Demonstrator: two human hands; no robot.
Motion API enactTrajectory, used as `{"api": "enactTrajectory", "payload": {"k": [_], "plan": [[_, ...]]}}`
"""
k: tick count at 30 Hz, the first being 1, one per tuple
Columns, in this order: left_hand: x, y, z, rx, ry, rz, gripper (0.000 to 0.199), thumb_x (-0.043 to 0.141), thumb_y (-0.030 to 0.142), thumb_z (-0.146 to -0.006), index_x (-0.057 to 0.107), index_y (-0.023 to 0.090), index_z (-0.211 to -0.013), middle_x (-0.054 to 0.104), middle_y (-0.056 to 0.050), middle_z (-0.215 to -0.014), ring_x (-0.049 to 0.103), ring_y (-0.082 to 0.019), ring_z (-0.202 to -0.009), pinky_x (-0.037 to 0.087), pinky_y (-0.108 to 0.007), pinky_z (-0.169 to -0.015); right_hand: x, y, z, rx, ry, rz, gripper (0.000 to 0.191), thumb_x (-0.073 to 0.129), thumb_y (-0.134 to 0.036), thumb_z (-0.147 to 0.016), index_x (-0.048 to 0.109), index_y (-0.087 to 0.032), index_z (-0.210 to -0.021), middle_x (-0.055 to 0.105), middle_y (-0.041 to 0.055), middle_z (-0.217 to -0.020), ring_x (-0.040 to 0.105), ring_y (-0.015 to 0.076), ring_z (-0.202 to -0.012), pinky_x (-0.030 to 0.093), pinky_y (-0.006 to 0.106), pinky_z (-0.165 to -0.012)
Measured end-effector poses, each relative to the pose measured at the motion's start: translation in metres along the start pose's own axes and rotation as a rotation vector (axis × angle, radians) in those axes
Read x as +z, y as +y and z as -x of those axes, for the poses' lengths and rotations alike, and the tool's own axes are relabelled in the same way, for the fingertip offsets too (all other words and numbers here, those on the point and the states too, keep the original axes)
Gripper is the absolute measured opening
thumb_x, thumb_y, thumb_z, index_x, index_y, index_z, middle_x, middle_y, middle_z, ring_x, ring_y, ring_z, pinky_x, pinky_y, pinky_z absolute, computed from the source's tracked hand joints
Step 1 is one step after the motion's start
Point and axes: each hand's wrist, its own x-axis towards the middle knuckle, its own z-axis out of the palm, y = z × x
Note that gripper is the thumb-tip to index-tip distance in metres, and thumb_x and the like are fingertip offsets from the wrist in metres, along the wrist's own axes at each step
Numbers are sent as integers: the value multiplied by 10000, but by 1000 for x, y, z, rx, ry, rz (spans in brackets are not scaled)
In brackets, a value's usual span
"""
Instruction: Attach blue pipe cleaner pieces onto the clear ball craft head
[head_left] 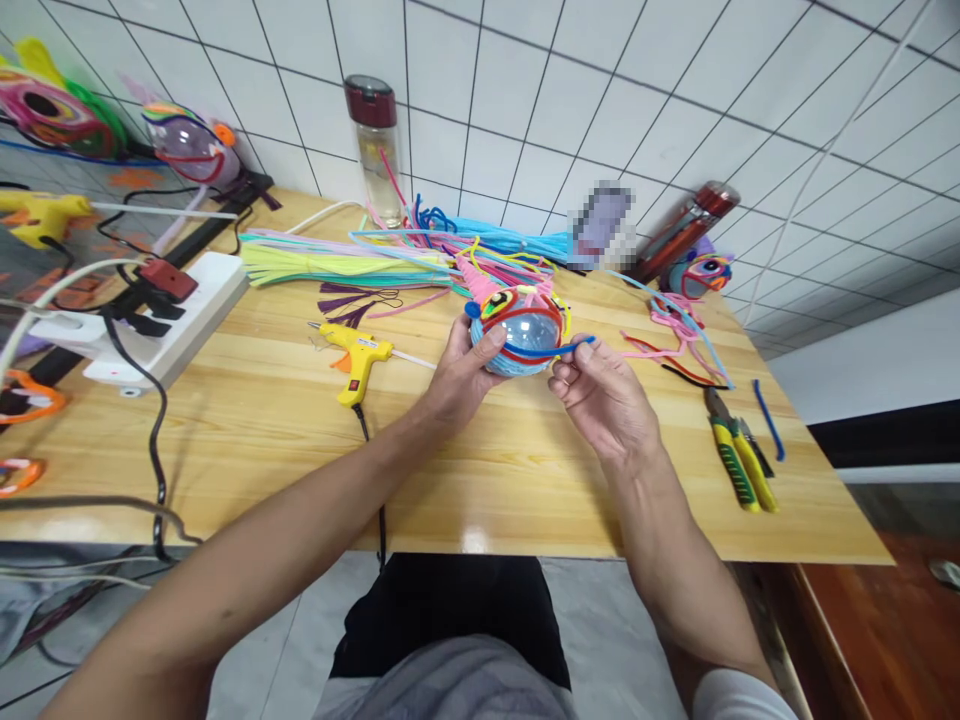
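A clear blue ball craft (pixel 527 333), wrapped in red, pink and yellow pipe cleaners with a pink cone on top, sits just above the wooden table (pixel 262 420). My left hand (pixel 461 372) grips its left side with the thumb on the ball. My right hand (pixel 600 392) pinches a blue pipe cleaner (pixel 576 346) that runs along the ball's lower right edge.
A yellow glue gun (pixel 358 359) lies left of my hands, its cord running off the front edge. A white power strip (pixel 161 325) is at the far left. Loose pipe cleaners (pixel 360 262) and a bottle (pixel 377 150) lie behind; yellow-handled pliers (pixel 739 460) lie right.
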Motion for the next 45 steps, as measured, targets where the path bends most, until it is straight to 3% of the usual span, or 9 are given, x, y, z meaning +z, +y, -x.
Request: {"api": "enactTrajectory", "payload": {"k": [4, 12, 23, 32, 38, 45], "plan": [[-1, -1, 0, 19, 2, -14, 691, 888, 506, -843, 555, 299, -1412, 664, -86, -1501, 607, -348, -1443, 510, -612, -1187, 2, 5, 1, 15, 42, -90, 408, 1039, -421, -644, 748, -236, -862, 768, -52, -783, 702, 86, -653, 587, 171, -572], [-5, -4, -1, 59, 8, -65, 673, 871, 495, -868, 554, 297, -1429, 661, -87, -1509, 608, -338, -1449, 523, -567, -1191, 10, 15, 2, -34, 173, -3, 411, 1004, -440, -640, 693, -213, -782, 701, -48, -702, 647, 83, -577, 544, 176, -509], [-3, -2, 1, 22, -28, -65, 668, 861, 489, -879, 561, 267, -1433, 646, -129, -1538, 614, -360, -1450, 544, -574, -1170, 10, 24, -4, -37, 207, 45, 486, 998, -535, -603, 688, -205, -781, 662, -52, -655, 589, 79, -558, 524, 198, -527], [7, 4, 4, -6, -50, -47, 726, 850, 480, -891, 533, 303, -1520, 673, -111, -1530, 587, -354, -1487, 554, -569, -1172, 13, 28, -1, -141, 218, 75, 452, 959, -523, -690, 668, -228, -872, 638, -79, -637, 570, 86, -541, 507, 229, -554], [5, 3, 5, -8, -56, -47, 731, 835, 481, -911, 524, 270, -1537, 665, -141, -1538, 571, -369, -1504, 543, -588, -1184, 15, 32, -1, -238, 241, 102, 385, 913, -477, -761, 650, -244, -918, 637, -83, -683, 557, 86, -549, 511, 242, -568], [6, 5, 5, 36, -54, -89, 730, 812, 490, -928, 502, 302, -1562, 678, -120, -1519, 588, -345, -1487, 549, -551, -1185, 22, 38, 6, -341, 251, 171, 360, 878, -479, -806, 671, -251, -993, 661, -43, -801, 600, 118, -679, 550, 280, -662]]}}
